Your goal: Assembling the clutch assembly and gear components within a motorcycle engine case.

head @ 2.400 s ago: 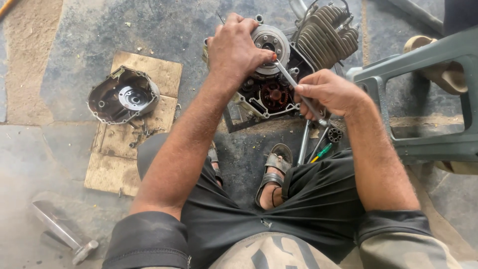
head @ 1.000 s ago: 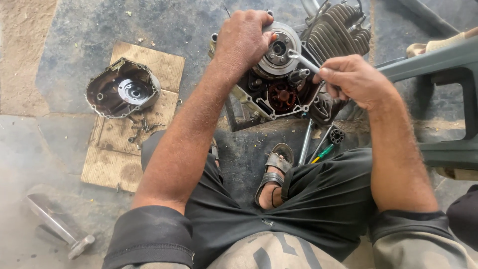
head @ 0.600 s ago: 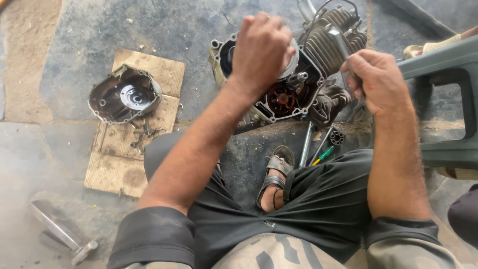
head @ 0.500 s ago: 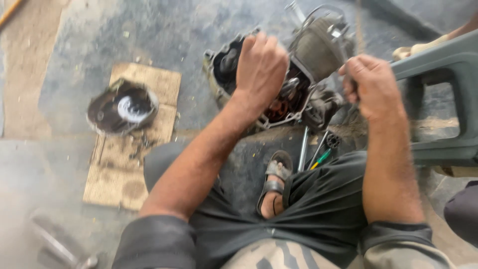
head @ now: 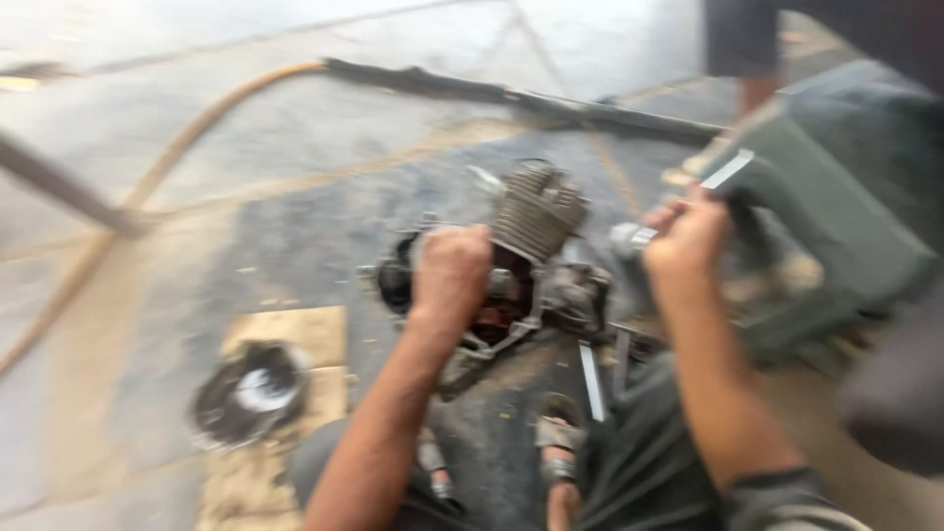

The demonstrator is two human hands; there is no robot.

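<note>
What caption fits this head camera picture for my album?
Left hand on an engine on the floor, right hand gripping a metal tool beside a green stool.

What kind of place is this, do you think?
Probably a small engine repair shop, worked on the floor. The left hand rests on an opened engine, a removed round cover lies on cardboard, and the concrete floor is stained dark.

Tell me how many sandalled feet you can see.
2: one sandalled foot right of the left forearm, another partly hidden behind that forearm. The picture is blurred.
</note>
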